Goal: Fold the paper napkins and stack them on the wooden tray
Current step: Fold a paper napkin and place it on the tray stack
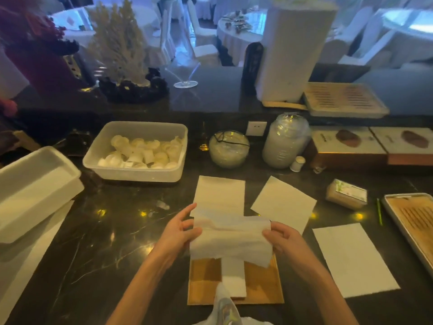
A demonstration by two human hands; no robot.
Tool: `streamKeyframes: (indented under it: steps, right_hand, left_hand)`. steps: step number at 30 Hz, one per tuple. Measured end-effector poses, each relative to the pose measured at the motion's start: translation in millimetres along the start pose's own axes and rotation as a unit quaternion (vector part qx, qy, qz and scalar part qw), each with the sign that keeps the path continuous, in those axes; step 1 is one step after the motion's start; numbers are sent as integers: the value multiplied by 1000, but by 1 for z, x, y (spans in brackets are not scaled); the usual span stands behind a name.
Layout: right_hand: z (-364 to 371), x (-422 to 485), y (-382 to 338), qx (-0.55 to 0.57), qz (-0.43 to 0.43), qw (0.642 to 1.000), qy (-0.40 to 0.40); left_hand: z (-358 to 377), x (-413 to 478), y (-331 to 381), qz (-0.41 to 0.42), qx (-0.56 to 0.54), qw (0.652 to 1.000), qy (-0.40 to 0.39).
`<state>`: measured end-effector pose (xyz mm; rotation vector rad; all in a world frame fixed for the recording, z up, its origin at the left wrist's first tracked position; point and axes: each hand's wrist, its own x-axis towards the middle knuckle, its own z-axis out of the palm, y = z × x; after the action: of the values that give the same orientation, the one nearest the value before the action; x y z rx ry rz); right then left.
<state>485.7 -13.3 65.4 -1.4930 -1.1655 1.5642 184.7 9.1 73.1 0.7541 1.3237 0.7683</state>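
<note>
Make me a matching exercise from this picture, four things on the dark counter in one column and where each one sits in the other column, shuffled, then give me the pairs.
Things:
1. white paper napkin being folded
2. square wooden tray
3. clear plastic tub of white pieces
4. flat white napkin sheet

Places:
A. far left of the counter's middle, by the back wall
B. held in the air between the left hand and right hand
C. lying on the counter right of the right forearm
D. at the near edge, carrying one narrow folded napkin

Pairs: 1-B, 2-D, 3-A, 4-C
</note>
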Motion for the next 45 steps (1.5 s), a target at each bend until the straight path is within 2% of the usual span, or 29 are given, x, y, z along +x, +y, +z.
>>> streamKeyframes:
  steps: [5, 13, 15, 18, 21, 25, 30, 37, 40, 42, 45]
  right_hand:
    - [-14, -3, 0, 49, 29, 998, 22]
    - [-20, 3, -26, 76, 31, 997, 11]
    - [-19, 0, -37, 79, 15, 997, -3]
    - [-25, -11, -55, 75, -29, 997, -3]
    - [-27, -15, -65, 81, -66, 994, 19]
    - [-21, -6, -72, -7, -91, 994, 60]
    - [-24, -2, -71, -49, -147, 986, 69]
    - [-17, 0, -94, -23, -175, 984, -10]
    - [-5, 4, -112, -128, -193, 972, -32]
    - [4, 10, -122, -201, -201, 956, -78]
    - [14, 16, -135, -296, -218, 916, -160]
  left_hand:
    - [10, 3, 11, 10, 25, 999, -22]
    - [11, -5, 27, 31, -12, 999, -8]
    - [9, -12, 31, 52, -27, 998, -14]
    - [3, -27, 39, 126, -55, 990, -42]
    - [1, -33, 48, 197, -5, 980, -30]
    - [13, -30, 54, 198, 0, 980, -3]
    - [17, -26, 54, 233, 95, 967, 40]
    - [15, -19, 50, 199, 197, 958, 53]
    - [26, -17, 49, 202, 240, 947, 67]
    - [37, -18, 54, 233, 272, 934, 17]
    - [49, -17, 67, 243, 320, 910, -106]
